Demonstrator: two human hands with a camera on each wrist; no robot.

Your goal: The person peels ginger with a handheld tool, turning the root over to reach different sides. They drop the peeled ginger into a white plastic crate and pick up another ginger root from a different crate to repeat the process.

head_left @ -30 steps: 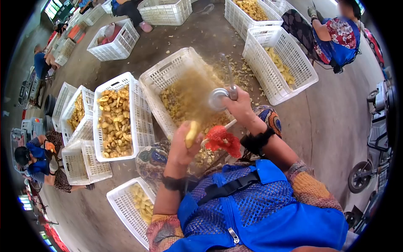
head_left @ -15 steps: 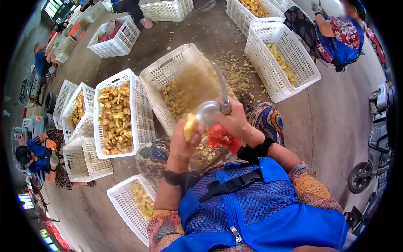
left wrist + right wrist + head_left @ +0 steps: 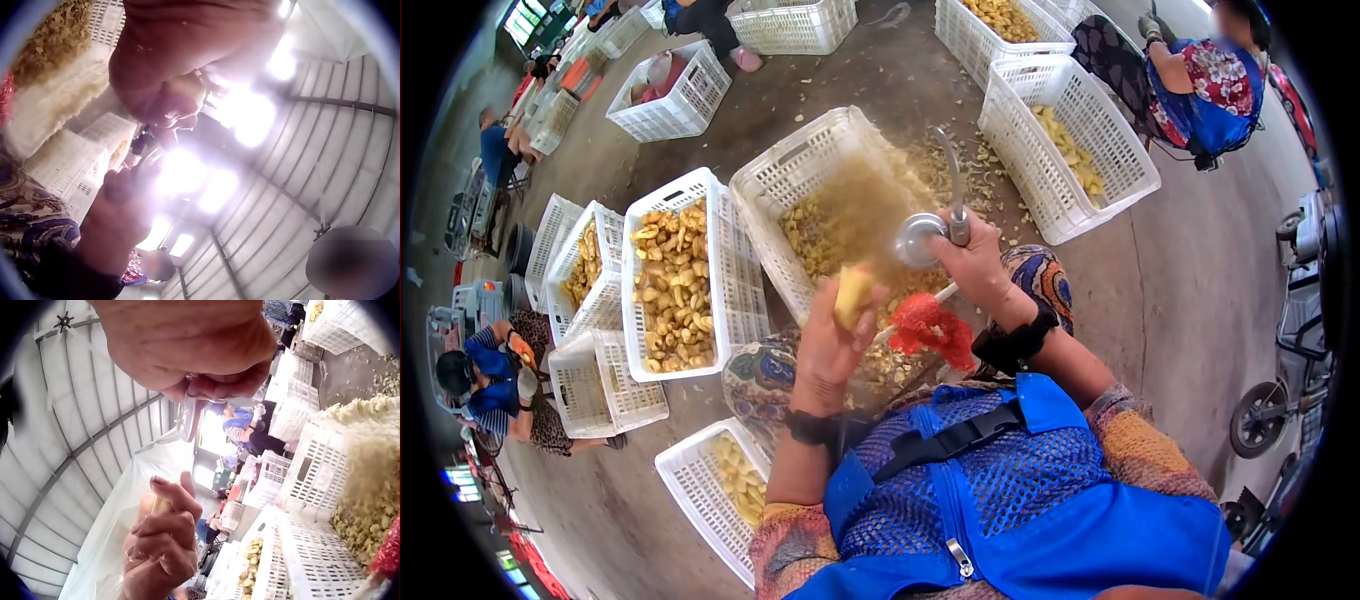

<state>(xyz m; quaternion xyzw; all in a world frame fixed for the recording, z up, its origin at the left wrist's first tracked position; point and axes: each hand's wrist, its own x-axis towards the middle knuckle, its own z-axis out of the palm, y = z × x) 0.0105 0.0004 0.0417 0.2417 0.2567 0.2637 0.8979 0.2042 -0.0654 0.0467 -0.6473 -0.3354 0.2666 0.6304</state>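
My left hand (image 3: 825, 345) holds a peeled yellow piece of ginger (image 3: 853, 297) upright between thumb and fingers. My right hand (image 3: 978, 268) grips a round silver tool (image 3: 919, 240) with a curved metal tube running up from it. In the head view a gap separates the tool from the ginger. Both hands are above the near side of a white crate (image 3: 772, 160) that has peelings (image 3: 815, 240) in it. In the right wrist view, the fingers of my left hand (image 3: 162, 550) curl round the ginger, covering most of it.
Red netting (image 3: 930, 330) wraps a pale stick below my hands. To the left stands a crate of unpeeled ginger (image 3: 675, 290); peeled pieces fill part of crates at lower left (image 3: 740, 475) and upper right (image 3: 1070, 155). Other people sit around, one at right (image 3: 1210, 95).
Half a second ago the silver tool was up against the ginger. Since then my right hand has moved up and right, away from it, and the ginger has turned slightly in my left hand.
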